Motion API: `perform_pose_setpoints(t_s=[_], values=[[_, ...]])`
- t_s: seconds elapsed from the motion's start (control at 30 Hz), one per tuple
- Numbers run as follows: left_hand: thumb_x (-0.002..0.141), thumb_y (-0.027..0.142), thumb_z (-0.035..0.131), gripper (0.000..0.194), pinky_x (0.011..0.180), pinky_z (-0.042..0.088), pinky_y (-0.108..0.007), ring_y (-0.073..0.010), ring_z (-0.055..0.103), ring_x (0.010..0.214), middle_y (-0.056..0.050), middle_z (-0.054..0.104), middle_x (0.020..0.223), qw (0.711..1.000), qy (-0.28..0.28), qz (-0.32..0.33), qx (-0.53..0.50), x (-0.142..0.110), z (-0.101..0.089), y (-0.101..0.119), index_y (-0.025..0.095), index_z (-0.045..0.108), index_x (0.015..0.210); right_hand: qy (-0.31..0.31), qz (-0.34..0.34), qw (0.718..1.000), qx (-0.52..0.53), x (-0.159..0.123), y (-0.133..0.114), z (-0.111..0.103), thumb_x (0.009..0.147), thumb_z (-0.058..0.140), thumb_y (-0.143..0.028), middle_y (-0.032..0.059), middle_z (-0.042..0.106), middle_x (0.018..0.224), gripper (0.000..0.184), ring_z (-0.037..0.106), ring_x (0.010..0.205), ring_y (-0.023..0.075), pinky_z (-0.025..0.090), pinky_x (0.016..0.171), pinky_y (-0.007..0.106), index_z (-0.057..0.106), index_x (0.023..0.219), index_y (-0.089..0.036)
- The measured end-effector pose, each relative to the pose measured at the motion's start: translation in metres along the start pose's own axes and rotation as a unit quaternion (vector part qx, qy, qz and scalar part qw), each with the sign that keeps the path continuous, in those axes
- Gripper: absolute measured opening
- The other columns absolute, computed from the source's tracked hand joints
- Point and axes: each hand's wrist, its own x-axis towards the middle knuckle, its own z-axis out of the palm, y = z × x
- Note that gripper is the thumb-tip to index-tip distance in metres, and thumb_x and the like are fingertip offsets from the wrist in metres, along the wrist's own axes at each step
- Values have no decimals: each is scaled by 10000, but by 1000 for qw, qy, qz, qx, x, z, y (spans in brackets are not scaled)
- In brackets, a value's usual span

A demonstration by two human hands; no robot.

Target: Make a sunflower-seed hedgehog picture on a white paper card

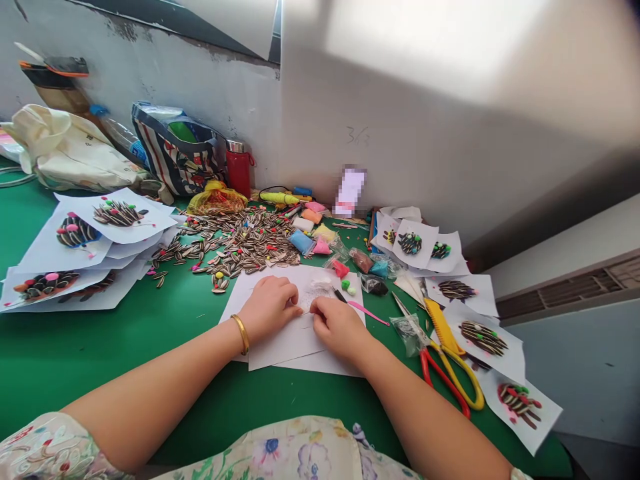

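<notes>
Both hands rest on a stack of white paper sheets (280, 343) on the green table (165, 333). My left hand (270, 308), with a gold bangle on the wrist, is curled, its fingertips pinched down on the sheet. My right hand (337, 323) is also curled, fingers pressed together right beside the left fingertips. What the fingers hold is too small to make out. A pale patch (316, 291) lies on the paper just beyond the hands. A heap of striped sunflower seeds (240, 243) lies behind the paper.
Sheets with seed pictures (80, 247) are piled at the left, and more sheets (487, 337) lie at the right. Scissors with red and yellow handles (447, 363), a pink tool (367, 311), small bags of coloured clay (320, 233), a red bottle (239, 170) and fabric bags (70, 153) stand near the wall.
</notes>
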Motion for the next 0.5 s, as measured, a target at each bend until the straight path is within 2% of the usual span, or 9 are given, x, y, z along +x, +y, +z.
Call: perform_pose_setpoints(t_s=[0.23,0.4,0.5], values=[[904,356,621,172,850,393,-383,-236,556,888,-43,640,876,1000,-1,-8,-10,1,0,0,202,637,830,1,-4,1000,-2,0,0,0,838,514,-97,20,668,846,152,562,775,177,360,677,281,594,897,-212],[827,374,717,188,877,386,-396,-250,550,918,-47,640,910,1000,6,1,5,-1,2,3,203,638,839,-3,-1,1000,-2,0,0,1,841,519,-105,23,671,845,141,562,767,177,357,670,281,593,896,-212],[833,373,709,190,888,383,-407,-251,547,909,-48,642,898,1000,12,-1,11,0,3,6,200,634,821,-1,-2,1000,-1,0,0,1,839,517,-101,24,671,845,143,563,767,177,355,668,281,592,892,-211]])
